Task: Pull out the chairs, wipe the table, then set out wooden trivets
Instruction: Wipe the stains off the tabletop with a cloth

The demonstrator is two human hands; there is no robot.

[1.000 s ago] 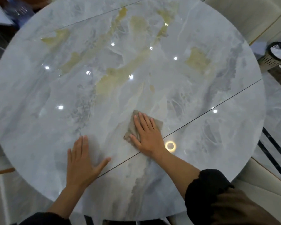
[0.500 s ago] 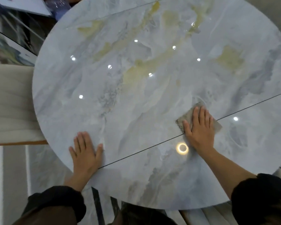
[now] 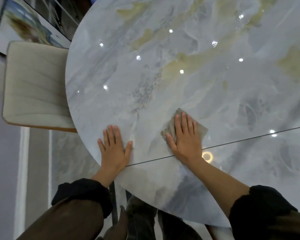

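Marble table is mid-wipe. Right hand presses the cloth flat, fingers straight, near the front edge just above the seam. Left hand rests flat and empty, bracing. One chair stands at the left edge. Next: cover the unwiped far surface. No trivets in view.

Legible text, labels, brands, numbers, signs: none. Checked: marble table top; cloth lying on it, near side; chair, left; framed picture, far left, too blurred to read.
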